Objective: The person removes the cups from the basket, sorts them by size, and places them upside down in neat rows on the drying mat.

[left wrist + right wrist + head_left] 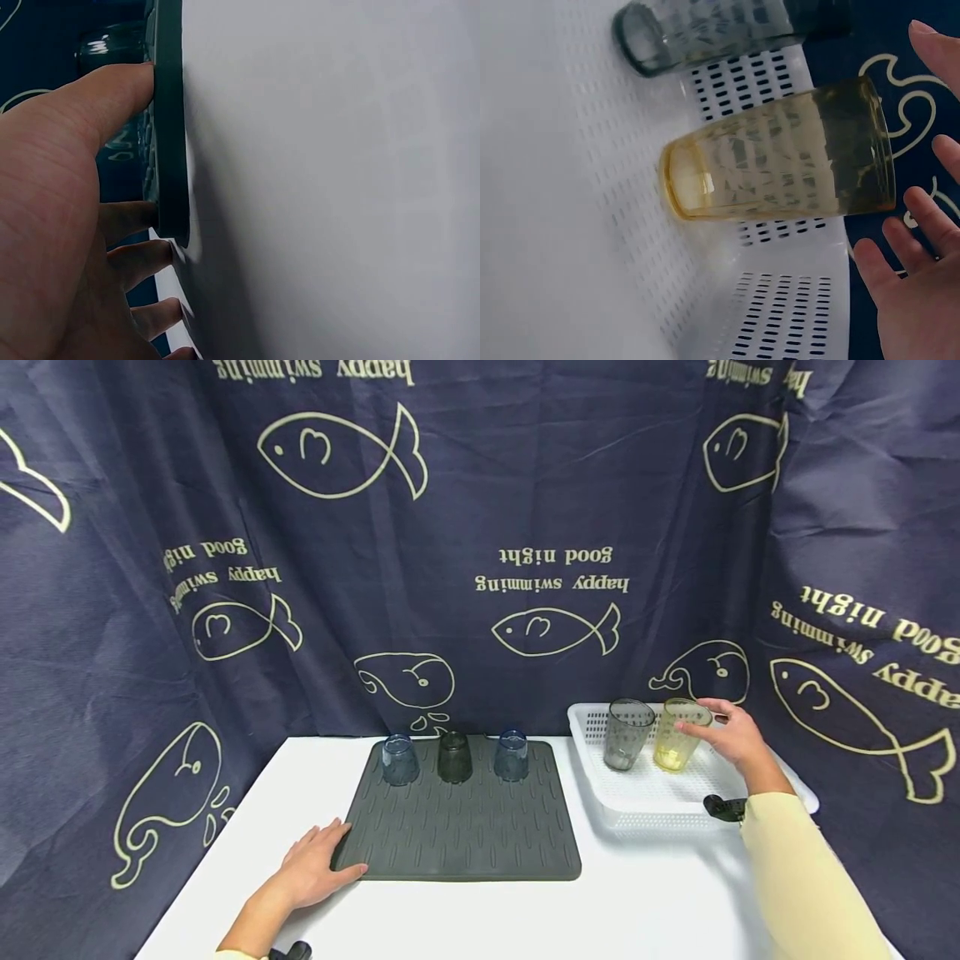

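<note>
Right hand spread near yellow glass, left hand spread against mat, curtain lettered upside-down "happy swimming", "good night"

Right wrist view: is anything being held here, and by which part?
Nothing is held: the right hand is open near the rim end of the yellow glass, with a visible gap between them.
</note>
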`<state>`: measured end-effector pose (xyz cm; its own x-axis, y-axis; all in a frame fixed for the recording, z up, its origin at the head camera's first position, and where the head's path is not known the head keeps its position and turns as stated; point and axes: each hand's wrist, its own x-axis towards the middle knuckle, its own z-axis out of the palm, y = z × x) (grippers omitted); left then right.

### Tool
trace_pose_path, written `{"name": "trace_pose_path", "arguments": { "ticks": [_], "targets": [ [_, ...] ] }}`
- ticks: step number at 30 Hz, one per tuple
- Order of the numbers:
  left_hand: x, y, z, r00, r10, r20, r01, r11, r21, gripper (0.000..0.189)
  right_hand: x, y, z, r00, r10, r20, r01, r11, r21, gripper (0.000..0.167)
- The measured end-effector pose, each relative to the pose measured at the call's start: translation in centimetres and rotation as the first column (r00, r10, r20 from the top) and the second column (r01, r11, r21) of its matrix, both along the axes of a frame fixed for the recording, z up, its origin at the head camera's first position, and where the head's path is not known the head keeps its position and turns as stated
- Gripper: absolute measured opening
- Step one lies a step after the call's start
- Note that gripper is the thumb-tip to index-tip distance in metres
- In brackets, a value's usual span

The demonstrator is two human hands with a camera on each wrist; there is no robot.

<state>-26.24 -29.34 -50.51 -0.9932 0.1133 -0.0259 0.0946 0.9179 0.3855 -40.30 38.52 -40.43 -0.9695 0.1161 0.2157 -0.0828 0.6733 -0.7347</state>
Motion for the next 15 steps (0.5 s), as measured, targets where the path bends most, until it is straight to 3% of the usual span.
{"name": "trace_pose_path", "arguments": {
  "ticks": [15],
  "targets": [
    [0.2,0.0,0.1,1.0,0.0,0.003,0.0,1.0,0.013,0.09,-1.2,0.6,-0.4,0.999,0.0,0.051,0.004,0.997,-0.077,0.101]
  ]
}}
